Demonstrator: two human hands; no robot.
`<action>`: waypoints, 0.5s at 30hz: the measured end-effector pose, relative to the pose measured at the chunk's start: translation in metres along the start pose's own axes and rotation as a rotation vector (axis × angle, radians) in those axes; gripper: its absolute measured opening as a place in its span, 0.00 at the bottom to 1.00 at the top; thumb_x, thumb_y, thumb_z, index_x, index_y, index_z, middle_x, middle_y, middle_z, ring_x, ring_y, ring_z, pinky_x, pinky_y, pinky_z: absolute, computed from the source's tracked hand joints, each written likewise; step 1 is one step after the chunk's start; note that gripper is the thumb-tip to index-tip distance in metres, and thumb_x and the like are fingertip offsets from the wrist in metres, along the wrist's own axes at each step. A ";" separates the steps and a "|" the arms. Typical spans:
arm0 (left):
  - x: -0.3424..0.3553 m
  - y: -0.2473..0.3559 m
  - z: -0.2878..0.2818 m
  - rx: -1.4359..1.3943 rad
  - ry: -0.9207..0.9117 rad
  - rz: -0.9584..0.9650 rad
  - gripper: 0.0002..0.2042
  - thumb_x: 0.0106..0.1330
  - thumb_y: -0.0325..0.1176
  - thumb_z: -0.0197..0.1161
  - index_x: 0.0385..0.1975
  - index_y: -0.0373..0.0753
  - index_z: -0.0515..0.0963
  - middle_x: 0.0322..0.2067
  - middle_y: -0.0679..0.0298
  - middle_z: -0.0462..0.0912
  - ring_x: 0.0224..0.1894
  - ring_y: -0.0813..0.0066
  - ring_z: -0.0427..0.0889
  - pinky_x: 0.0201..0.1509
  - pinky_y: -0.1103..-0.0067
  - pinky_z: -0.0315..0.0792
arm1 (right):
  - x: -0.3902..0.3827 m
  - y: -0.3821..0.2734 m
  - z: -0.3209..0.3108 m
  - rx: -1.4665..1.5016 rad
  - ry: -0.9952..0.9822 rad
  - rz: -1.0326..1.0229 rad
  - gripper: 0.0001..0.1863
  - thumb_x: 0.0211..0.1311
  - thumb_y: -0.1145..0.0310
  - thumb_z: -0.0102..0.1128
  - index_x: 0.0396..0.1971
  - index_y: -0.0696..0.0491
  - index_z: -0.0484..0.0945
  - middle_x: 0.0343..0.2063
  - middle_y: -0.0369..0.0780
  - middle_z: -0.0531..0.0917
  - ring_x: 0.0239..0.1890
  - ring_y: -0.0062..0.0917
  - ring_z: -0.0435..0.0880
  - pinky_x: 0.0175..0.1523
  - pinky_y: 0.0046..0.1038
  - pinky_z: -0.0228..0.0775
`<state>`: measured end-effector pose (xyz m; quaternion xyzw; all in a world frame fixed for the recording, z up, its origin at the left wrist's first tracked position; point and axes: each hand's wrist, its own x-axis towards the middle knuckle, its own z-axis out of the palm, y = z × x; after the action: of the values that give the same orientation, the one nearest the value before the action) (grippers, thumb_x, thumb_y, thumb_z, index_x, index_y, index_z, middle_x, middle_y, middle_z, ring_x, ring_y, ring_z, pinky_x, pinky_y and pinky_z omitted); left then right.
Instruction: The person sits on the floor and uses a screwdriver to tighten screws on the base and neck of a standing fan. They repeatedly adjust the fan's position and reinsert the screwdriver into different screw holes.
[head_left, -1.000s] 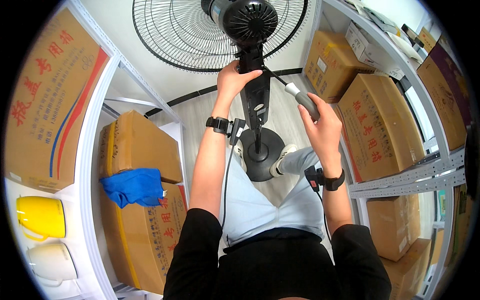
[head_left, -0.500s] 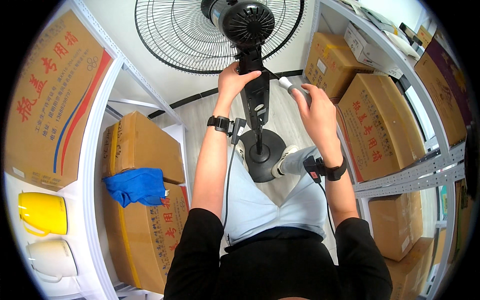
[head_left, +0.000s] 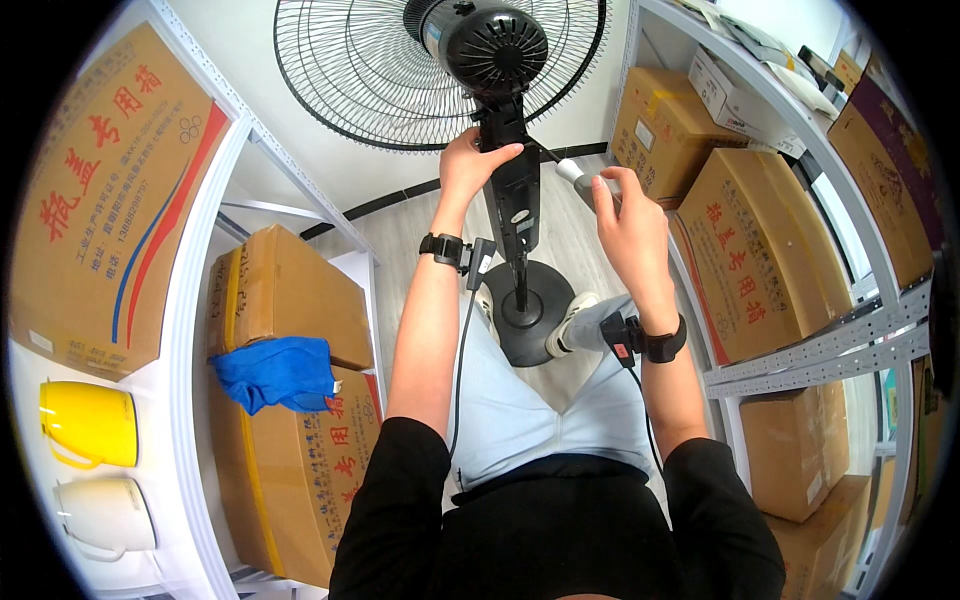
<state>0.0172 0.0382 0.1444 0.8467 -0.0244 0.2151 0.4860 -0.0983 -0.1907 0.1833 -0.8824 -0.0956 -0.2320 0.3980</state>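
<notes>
While gripping the neck (head_left: 512, 190) of the black standing fan (head_left: 495, 50), far and central, with the left hand (head_left: 468, 168), hold a screwdriver (head_left: 569, 169) just right of it, with fingers of the right hand (head_left: 632, 228) closed around the grey-and-white handle (head_left: 582, 182) and the shaft (head_left: 545, 152) slanting far-left toward the neck. Cannot tell contact at the tip. Can see the fan's round base (head_left: 530, 335) nearer, between pale shoes (head_left: 570, 322); cartons (head_left: 310, 310) at left under a blue cloth (head_left: 275, 375); a yellow kettle (head_left: 95, 422) and a white kettle (head_left: 108, 515) farther left.
</notes>
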 end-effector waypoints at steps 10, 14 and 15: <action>-0.005 0.007 -0.002 0.017 0.014 -0.007 0.30 0.42 0.50 0.76 0.38 0.30 0.80 0.27 0.59 0.83 0.28 0.76 0.80 0.34 0.82 0.72 | -0.007 -0.009 -0.011 -0.085 -0.013 -0.058 0.20 0.55 0.63 0.64 0.47 0.53 0.72 0.36 0.48 0.75 0.38 0.44 0.80 0.41 0.38 0.73; -0.001 -0.002 -0.002 0.026 0.034 0.030 0.29 0.42 0.50 0.76 0.37 0.31 0.80 0.27 0.60 0.83 0.27 0.77 0.79 0.33 0.82 0.71 | 0.001 -0.006 -0.009 0.004 -0.015 0.076 0.20 0.55 0.64 0.63 0.47 0.53 0.72 0.36 0.48 0.75 0.38 0.43 0.80 0.41 0.38 0.73; 0.000 -0.003 -0.002 0.022 0.033 0.036 0.29 0.42 0.50 0.76 0.37 0.31 0.80 0.26 0.60 0.83 0.27 0.77 0.79 0.33 0.82 0.71 | -0.001 -0.004 -0.007 -0.030 0.049 -0.041 0.20 0.56 0.64 0.63 0.47 0.53 0.72 0.37 0.48 0.76 0.38 0.43 0.81 0.41 0.38 0.73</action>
<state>0.0173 0.0413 0.1423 0.8478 -0.0295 0.2381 0.4729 -0.1024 -0.1934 0.1896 -0.8802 -0.1004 -0.2631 0.3821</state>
